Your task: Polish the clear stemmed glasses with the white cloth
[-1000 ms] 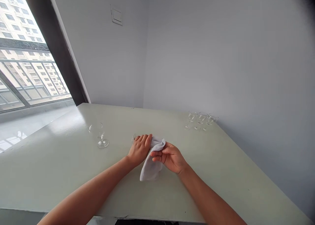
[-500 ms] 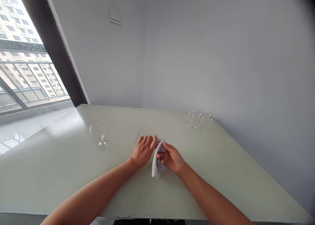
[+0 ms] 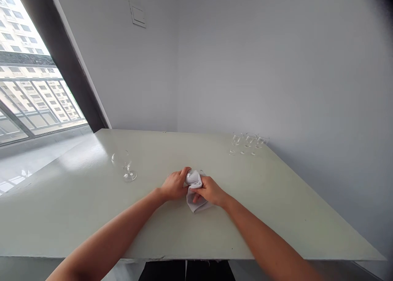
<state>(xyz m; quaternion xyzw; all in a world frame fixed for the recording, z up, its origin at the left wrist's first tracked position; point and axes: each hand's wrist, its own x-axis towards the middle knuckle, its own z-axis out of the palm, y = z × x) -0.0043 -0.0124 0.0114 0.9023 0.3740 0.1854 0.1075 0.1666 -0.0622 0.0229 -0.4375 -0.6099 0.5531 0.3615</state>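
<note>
Between my hands is a stemmed glass [image 3: 193, 176], its bowl turned toward the right and partly hidden by fingers and cloth. My left hand [image 3: 175, 185] is closed around the glass from the left side. In my right hand [image 3: 212, 190] is a pale grey-white cloth [image 3: 196, 205], pressed against the glass's bowl; a corner of it hangs down below the fingers. To the left, apart from my hands, another stemmed glass [image 3: 130, 175] stands upright on the table.
Several stemmed glasses [image 3: 250, 141] stand grouped at the table's far right, near the wall. The pale table [image 3: 172, 236] ends at a front edge close to my body. A wall [image 3: 260, 60] rises behind it, and a window [image 3: 27, 96] lies at the left.
My left hand has rolled over and now grips the glass from the side, thumb on top. My right hand has shifted the cloth over the bowl. The view has tilted slightly.
</note>
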